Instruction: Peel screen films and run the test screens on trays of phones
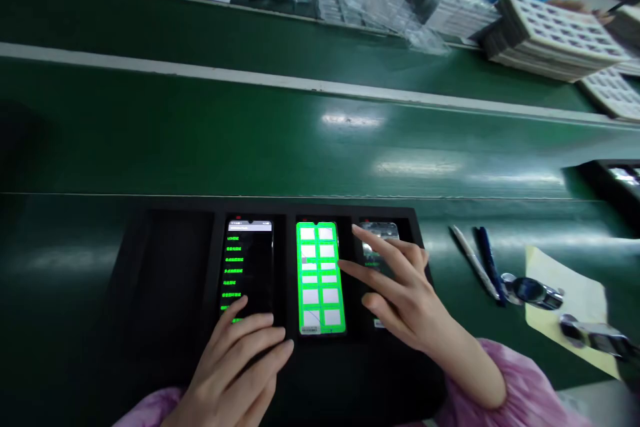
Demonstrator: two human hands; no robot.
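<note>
Three smartphones lie in slots of a black foam tray (175, 209). My left hand (235, 367) rests over the lower part of the left smartphone (257, 267), whose dark screen lists lines of green text. Its fingers are spread and hold nothing. The middle smartphone (320, 273) shows a green grid around white boxes, with a small label at its bottom edge. My right hand (400, 280) is open, one fingertip at that phone's right edge. Under this hand the right smartphone (380, 230) is partly hidden; its screen looks dark with faint green text.
Right of the tray lie a white pen (475, 263), a blue pen (487, 263) and two metallic objects, one a watch-like piece (533, 292), by a yellow paper (565, 273). Stacked white trays (555, 40) and clear plastic bags (370, 0) stand across the green bench (200, 133).
</note>
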